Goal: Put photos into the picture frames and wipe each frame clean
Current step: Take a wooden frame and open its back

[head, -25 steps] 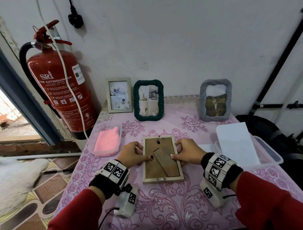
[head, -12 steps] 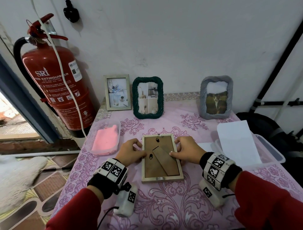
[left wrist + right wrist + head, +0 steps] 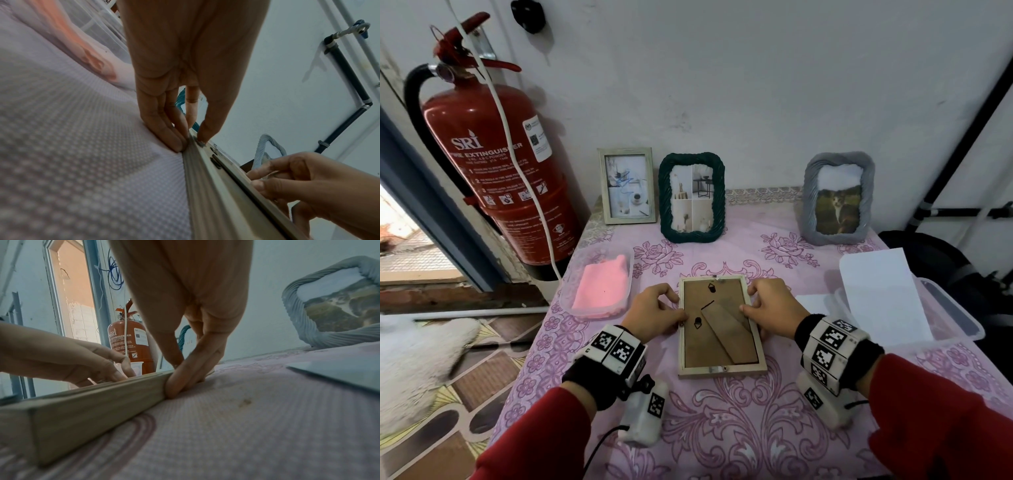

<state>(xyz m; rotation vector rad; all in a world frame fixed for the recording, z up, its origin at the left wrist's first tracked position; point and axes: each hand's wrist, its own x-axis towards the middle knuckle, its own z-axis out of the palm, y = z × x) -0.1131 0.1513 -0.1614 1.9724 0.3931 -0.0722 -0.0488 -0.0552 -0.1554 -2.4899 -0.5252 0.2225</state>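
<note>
- A small table [image 3: 774, 442] under a pink floral cloth stood against a white wall, with a red fire extinguisher [image 3: 493, 178] to its left.
- The left hand [image 3: 654, 317] pinched the left rail of a pale wooden picture frame [image 3: 720, 371], thumb on a small turn-tab on the back, fingers tucked against the outer edge; a narrow grip on the frame.
- The right hand [image 3: 774, 310] mirrored it on the right rail, thumb on top and fingers pressed to the outer side, also holding the frame.
- The frame lay face down, flat on the cloth in the middle of the table, its brown backing board [image 3: 709, 308] and folded stand up.
- Its long axis ran away from the person, hanging hook at the far end, leaning slightly left.
- Judged step: working the backing tabs, whether to free or to lock it I cannot tell. If freeing, the next move needs every tab turned aside before lifting the board.
- Outward: a pink cloth [image 3: 602, 287] in a clear tub on the left, white photo paper [image 3: 880, 294] in a tray on the right, and three filled frames upright at the wall.
</note>
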